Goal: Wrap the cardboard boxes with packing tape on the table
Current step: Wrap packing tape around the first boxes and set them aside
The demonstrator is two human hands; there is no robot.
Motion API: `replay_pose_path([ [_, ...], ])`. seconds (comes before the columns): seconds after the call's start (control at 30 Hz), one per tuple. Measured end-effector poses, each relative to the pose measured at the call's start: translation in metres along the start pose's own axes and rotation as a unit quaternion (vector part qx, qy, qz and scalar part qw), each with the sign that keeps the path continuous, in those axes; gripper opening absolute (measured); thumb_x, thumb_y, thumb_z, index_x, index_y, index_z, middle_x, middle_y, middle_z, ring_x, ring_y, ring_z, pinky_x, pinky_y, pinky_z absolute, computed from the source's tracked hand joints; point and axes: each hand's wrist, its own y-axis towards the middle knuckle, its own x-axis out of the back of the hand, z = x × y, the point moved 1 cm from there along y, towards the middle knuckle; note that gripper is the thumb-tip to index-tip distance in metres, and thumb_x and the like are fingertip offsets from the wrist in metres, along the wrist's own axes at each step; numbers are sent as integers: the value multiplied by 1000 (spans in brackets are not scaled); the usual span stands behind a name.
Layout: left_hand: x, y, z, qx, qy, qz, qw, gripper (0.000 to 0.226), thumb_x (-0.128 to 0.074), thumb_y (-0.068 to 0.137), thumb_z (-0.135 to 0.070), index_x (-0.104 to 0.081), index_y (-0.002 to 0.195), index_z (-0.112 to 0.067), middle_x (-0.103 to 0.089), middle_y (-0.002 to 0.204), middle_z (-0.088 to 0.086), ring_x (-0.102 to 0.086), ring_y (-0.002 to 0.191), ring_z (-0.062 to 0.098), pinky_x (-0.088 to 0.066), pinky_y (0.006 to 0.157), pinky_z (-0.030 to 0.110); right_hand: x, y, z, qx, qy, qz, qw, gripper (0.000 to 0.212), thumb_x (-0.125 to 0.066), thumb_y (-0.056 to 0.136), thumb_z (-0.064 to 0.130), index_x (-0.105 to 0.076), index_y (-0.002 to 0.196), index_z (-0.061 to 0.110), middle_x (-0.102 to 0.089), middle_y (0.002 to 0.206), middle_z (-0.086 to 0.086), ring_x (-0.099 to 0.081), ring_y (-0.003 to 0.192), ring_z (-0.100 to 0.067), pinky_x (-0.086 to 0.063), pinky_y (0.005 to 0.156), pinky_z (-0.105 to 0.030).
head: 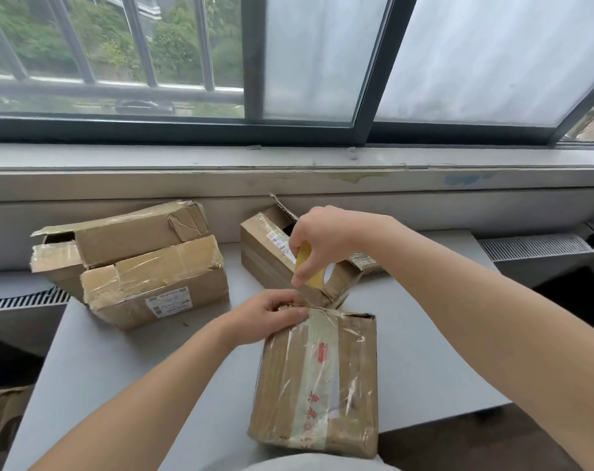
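Near box (317, 389) lies on the counter (119, 375) at its front edge, already striped with tape. Left hand (268, 317) grips the box's far edge, fingers curled over it. Right hand (322, 239) just above pinches a yellow tape roll (310, 271) — two stacked boxes (153, 277) sit left, an open box (265, 253) behind.

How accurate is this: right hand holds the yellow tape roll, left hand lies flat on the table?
One error: the head view shows the left hand gripping the far edge of the nearest box, not flat on the table. The right hand does hold the yellow tape roll.
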Motion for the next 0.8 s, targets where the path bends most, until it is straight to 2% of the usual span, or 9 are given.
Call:
replay_pose_path([
  [0.1,-13,-4,3,-1,-32,-46,998,19,-65,95,-46,-76,106,-34,-75,101,-2,-69,99,22,-54,91,38,-7,9,6,20,-36,1,999,47,-75,68,74,-56,66,31,-61,74,9,-56,76,-9,-36,68,-30],
  [0.17,-18,-7,5,-12,-64,-90,994,23,-69,88,-47,-77,106,-35,-76,104,-7,-70,100,17,-55,91,36,-8,10,5,19,-38,10,999,47,-76,69,73,-55,66,31,-61,74,9,-56,77,-10,-35,67,-31],
  [0.3,-17,-13,9,-28,-105,-143,984,6,-69,87,-41,-71,84,-36,-67,81,-16,-61,78,3,-48,73,19,-7,6,-5,-4,-8,44,999,47,-79,71,69,-68,81,24,-61,78,8,-54,75,-5,-28,59,-25],
  [0.37,-18,-15,10,-13,-134,-138,981,17,-61,93,-41,-68,81,-32,-63,77,-16,-57,76,4,-45,72,21,-10,7,-8,-15,6,53,998,45,-80,70,68,-65,78,27,-58,76,10,-54,75,-6,-28,59,-24],
  [0.47,-22,-14,14,14,-171,-136,976,33,-50,108,-38,-72,97,-15,-68,90,-5,-62,87,6,-48,84,25,-17,10,-9,-25,20,55,998,46,-81,68,69,-56,68,31,-55,72,11,-54,72,-8,-29,58,-24],
  [0.53,-23,-12,13,14,-166,-136,977,41,-51,105,-45,-69,98,-8,-64,89,0,-59,85,8,-46,83,27,-19,12,-9,-21,25,49,998,46,-81,67,69,-61,71,28,-58,72,8,-57,72,-11,-30,57,-25],
  [0.6,-21,-13,10,2,-148,-122,981,41,-58,92,-55,-66,94,-14,-63,93,6,-56,83,11,-45,80,28,-16,14,-9,-11,23,38,999,47,-82,67,68,-66,75,24,-64,75,3,-59,75,-12,-32,57,-26],
  [0.7,-17,-18,12,-12,-139,-94,986,15,-66,90,-41,-71,102,-34,-70,114,-2,-66,101,11,-53,87,22,-12,14,-10,-6,23,30,999,48,-82,65,69,-67,75,25,-66,75,4,-60,75,-10,-35,58,-26],
  [0.8,-20,-22,15,3,-162,-83,983,23,-68,88,-38,-69,111,-37,-68,117,3,-67,106,19,-57,89,29,-16,16,-12,-6,29,34,999,49,-83,64,69,-66,73,24,-63,70,5,-61,74,-13,-39,57,-28],
])
